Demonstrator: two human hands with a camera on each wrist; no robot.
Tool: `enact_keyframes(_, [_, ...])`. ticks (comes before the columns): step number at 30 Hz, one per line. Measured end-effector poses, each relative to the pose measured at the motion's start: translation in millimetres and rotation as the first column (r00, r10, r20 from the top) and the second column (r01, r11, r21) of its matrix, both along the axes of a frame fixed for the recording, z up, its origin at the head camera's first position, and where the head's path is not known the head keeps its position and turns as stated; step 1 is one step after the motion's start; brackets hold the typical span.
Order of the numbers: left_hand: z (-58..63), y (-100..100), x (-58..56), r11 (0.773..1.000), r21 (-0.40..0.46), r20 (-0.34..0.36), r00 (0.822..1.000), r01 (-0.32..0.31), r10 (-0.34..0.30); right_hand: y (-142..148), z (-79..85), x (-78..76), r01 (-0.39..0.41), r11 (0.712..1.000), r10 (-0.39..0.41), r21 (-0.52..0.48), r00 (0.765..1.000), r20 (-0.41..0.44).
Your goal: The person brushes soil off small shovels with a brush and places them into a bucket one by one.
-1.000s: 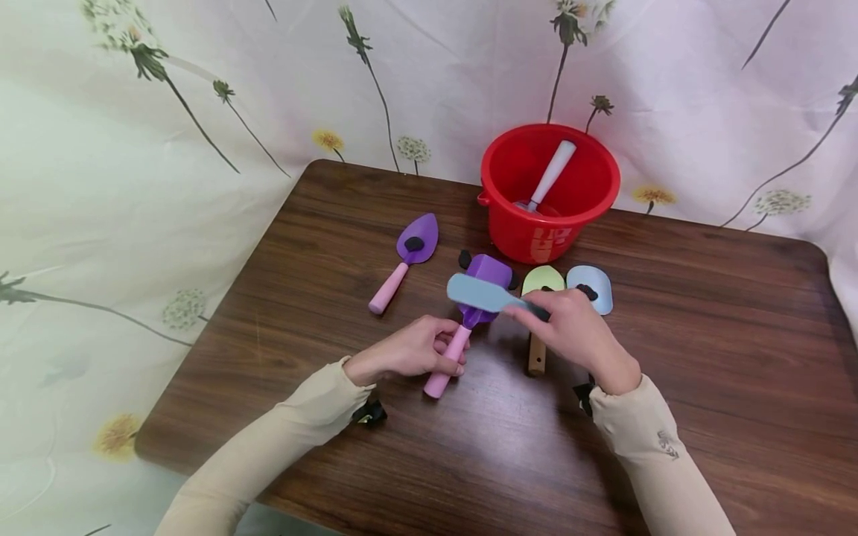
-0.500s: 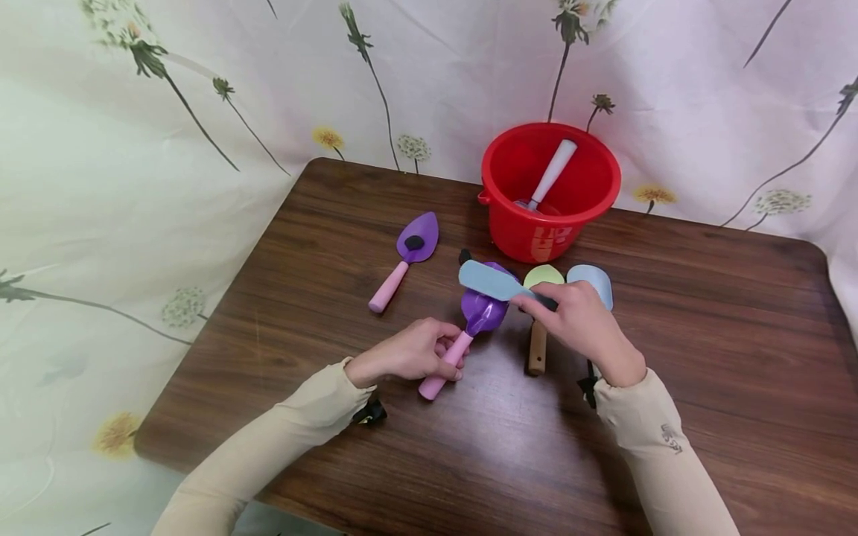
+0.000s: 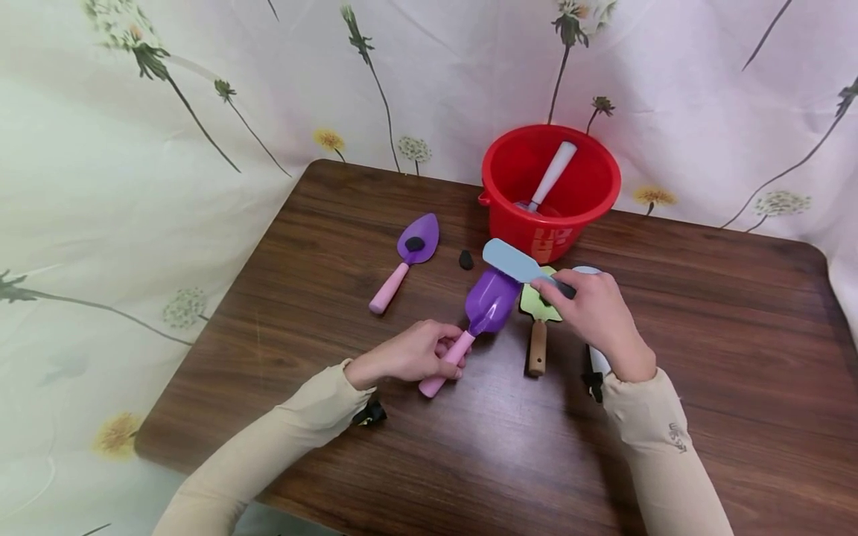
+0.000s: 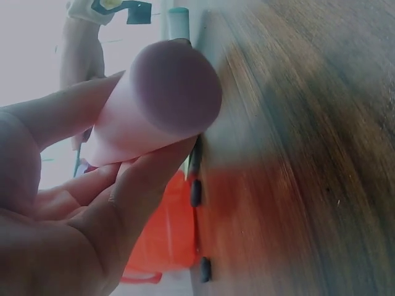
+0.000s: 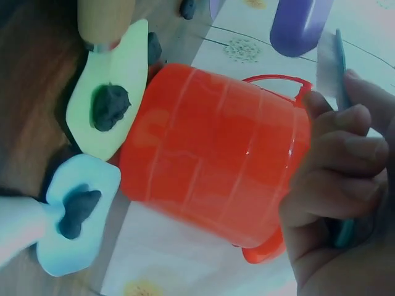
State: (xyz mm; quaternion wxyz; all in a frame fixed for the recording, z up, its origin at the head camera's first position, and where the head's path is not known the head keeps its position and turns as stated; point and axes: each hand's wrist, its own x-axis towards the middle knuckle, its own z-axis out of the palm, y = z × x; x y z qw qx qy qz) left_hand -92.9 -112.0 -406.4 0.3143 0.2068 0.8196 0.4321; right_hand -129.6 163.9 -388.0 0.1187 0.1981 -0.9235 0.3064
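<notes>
My left hand [image 3: 418, 350] grips the pink handle [image 4: 166, 92] of a purple garden scoop [image 3: 489, 301]. In the head view the scoop's blade is tilted above the table. My right hand [image 3: 596, 313] holds a blue-backed brush [image 3: 512, 260] by its dark handle, its head over the far end of the scoop. Pale bristles [image 5: 327, 68] face the purple blade in the right wrist view. Beside the scoop lies a green shovel [image 5: 83, 92] with a wooden handle and a dark lump [image 5: 111, 108] on it. A light-blue shovel [image 5: 80, 246] with another dark lump is partly hidden by my right hand in the head view.
A red bucket [image 3: 499, 223] stands at the back of the table, a white-handled tool [image 3: 553, 175] leaning inside. Left of it lies a purple trowel [image 3: 424, 231] with a pink handle and a dark lump on its blade. A loose dark lump [image 3: 465, 259] sits between them.
The brush has moved away and to the right, from across the scoop's middle to its far end. In my left hand the scoop has turned, showing more of its blade.
</notes>
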Motion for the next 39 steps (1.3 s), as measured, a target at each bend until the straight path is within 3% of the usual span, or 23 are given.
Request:
enact_keyframes(3, [-1.3,-0.6,-1.8,0.991,0.121,0.113,0.993,-0.052,0.038,0.3,-4.0,3.3,-0.013,0.997,0.014,-0.081,1.0,0.019])
enact_keyframes(7, [-0.1,-3.0,-4.5,0.943,0.286,0.282,0.956,-0.168,0.084,-0.5,-9.6,7.7,-0.109,0.98,0.12,-0.167,0.991,0.058])
enact_keyframes(10, [1.1,-4.9,-6.2,0.915,0.342,0.336,0.937,-0.214,0.094,-1.9,-13.0,9.7,-0.169,0.968,0.182,-0.185,0.982,0.057])
enact_keyframes(15, [0.0,-5.6,-7.0,0.906,0.355,0.362,0.927,-0.232,0.095,-3.4,-16.3,9.8,-0.188,0.96,0.2,-0.208,0.979,0.041])
enact_keyframes(23, [-0.2,-6.9,-5.5,0.917,0.35,0.357,0.932,-0.192,0.059,1.5,-20.7,3.8,-0.146,0.948,0.18,-0.284,0.979,0.097])
enact_keyframes(31, [-1.4,-6.8,-5.5,0.92,0.352,0.35,0.936,-0.17,0.039,4.0,-20.3,-1.8,0.005,0.961,0.017,-0.277,0.997,0.078])
enact_keyframes(39, [-0.7,-3.1,-6.2,0.917,0.356,0.359,0.933,-0.177,0.04,0.5,-18.2,-0.6,0.111,0.962,-0.098,-0.251,0.993,0.064])
